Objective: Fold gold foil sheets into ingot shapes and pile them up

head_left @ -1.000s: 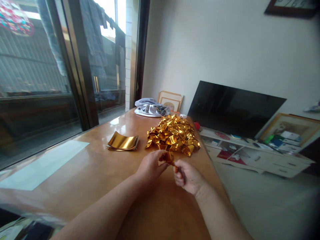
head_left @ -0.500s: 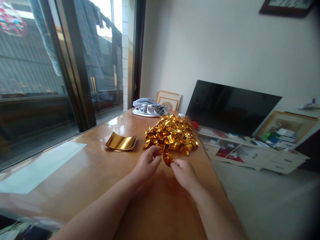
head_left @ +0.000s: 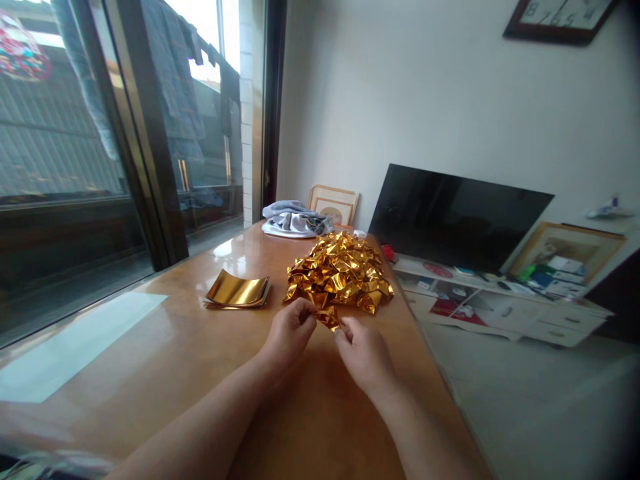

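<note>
Foil piece (head_left: 329,318), pinched at both ends between the closed fingertips of the left hand (head_left: 289,331) and right hand (head_left: 364,351) just before the gold heap (head_left: 339,272) on the table (head_left: 165,360), could tear under uneven pull.

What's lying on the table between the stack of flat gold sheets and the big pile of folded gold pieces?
Nothing. In the head view, the stack of flat gold sheets and the pile of folded gold pieces are separated by bare table only.
</note>
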### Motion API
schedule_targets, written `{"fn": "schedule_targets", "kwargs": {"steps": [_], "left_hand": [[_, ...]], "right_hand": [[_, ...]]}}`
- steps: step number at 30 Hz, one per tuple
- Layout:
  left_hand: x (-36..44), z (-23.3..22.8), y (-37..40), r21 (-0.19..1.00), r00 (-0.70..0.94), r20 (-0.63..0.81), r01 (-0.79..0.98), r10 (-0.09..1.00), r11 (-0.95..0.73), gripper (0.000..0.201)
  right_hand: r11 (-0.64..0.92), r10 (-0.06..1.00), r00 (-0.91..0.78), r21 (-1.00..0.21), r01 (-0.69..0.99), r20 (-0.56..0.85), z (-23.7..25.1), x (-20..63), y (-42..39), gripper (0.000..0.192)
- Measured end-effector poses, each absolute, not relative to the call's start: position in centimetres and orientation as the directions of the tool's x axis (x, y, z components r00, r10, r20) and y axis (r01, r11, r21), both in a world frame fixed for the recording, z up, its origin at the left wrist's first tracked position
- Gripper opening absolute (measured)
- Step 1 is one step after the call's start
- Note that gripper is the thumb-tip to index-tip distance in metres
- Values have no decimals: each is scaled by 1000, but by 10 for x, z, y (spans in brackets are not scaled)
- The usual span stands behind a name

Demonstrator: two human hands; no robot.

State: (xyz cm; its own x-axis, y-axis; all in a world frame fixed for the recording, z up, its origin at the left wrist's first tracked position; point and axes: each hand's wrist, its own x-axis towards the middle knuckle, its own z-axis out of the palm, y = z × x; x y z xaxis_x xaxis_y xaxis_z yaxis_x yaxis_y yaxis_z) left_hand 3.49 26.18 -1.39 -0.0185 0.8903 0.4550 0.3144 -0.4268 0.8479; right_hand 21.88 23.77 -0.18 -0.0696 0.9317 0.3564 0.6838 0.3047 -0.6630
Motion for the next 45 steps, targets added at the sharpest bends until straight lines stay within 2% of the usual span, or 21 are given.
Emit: {"fn": "schedule_targets", "kwargs": {"steps": [5,11,16,26,30,35,37,45], "left_hand": [[36,-12,261,861,-15,450,270,893,-430,10],[35,-19,265,815,78,464,352,882,-460,38],[35,-19,266,745,109,510,439,853,-502,44],[32,-21,268,716,165,498,476,852,-510,46],[32,-23,269,756,148,479,431,865,-493,44],[30,-28,272,830,44,446,353,894,-432,16],[28,-29,273,835,21,441,357,897,-419,11],[24,-24,271,878,-37,352,360,935,-316,25]], "right_hand": [[372,912,-119,-670,643,393,-2,216,239,32],[423,887,-126,-672,607,445,-3,214,240,39],[427,882,-132,-648,631,453,-5,214,240,51],[445,867,-165,-584,679,469,-10,215,243,48],[441,870,-166,-582,684,464,-11,217,246,45],[427,879,-163,-592,683,447,-7,218,246,40],[414,886,-162,-584,698,435,-4,218,245,38],[267,938,-114,-472,840,327,0,223,248,30]]}}
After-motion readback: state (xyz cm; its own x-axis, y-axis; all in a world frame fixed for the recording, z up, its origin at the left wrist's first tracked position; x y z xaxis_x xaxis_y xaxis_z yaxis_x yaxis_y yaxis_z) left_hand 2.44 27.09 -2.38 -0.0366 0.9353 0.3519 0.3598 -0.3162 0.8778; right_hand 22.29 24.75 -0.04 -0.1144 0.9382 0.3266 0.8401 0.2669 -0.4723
